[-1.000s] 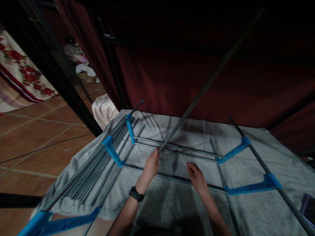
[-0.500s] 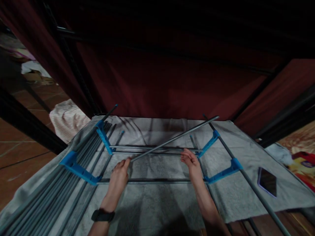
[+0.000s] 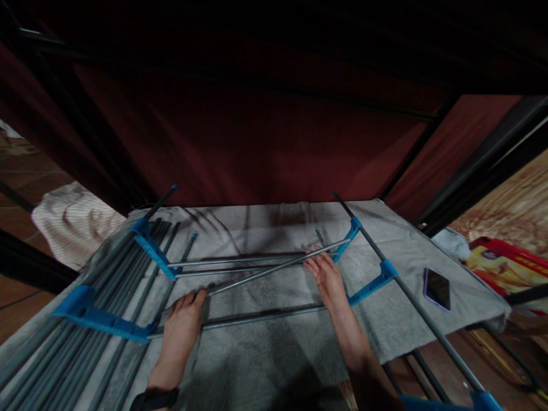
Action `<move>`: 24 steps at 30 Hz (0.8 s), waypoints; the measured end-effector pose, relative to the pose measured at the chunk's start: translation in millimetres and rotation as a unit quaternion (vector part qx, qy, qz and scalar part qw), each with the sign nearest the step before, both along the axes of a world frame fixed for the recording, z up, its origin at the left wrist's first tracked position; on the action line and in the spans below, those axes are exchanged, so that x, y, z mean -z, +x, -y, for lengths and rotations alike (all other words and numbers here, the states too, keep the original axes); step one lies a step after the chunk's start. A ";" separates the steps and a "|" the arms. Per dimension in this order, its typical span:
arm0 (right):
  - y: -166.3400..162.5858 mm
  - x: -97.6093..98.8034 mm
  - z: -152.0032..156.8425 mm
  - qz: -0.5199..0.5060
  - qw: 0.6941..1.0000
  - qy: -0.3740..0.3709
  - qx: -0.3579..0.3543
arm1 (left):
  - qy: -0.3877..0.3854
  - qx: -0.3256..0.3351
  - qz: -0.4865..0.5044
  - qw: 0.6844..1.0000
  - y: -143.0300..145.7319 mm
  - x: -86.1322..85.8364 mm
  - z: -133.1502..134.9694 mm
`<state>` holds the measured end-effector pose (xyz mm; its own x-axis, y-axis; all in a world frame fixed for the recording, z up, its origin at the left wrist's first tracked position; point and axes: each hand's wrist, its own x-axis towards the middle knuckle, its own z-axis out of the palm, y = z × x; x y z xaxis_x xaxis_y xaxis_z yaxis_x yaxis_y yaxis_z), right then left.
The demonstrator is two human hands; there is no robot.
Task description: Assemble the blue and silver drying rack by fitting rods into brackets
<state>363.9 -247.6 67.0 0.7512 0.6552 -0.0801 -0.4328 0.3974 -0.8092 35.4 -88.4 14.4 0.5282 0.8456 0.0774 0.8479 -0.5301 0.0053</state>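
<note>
A grey metal rod (image 3: 274,268) lies slanted across a frame of grey rods and blue plastic connectors (image 3: 152,256) on a grey towel (image 3: 265,354). My left hand (image 3: 182,322) pinches the rod's near left end with fingers closed. My right hand (image 3: 325,274) rests on the rod close to its far right end, fingers curled over it, beside a blue connector (image 3: 347,240). Two parallel rods (image 3: 231,261) run just behind the slanted one. Another rod (image 3: 257,315) crosses in front, between my wrists.
A bundle of several grey rods (image 3: 72,337) lies at the left on the towel. A dark phone (image 3: 436,288) rests on the towel's right part. Dark red fabric (image 3: 257,137) on black poles rises behind. A striped cloth (image 3: 72,220) lies on the floor at left.
The rod, raised steeply a second ago, has come down nearly flat onto the frame. My right hand has moved onto its far end. The view has swung to the right.
</note>
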 end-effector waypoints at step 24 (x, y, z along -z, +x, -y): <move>27.1 61.4 16.0 -0.102 0.990 -0.059 0.079 | 0.093 -0.148 0.137 0.975 -4.3 12.4 -1.1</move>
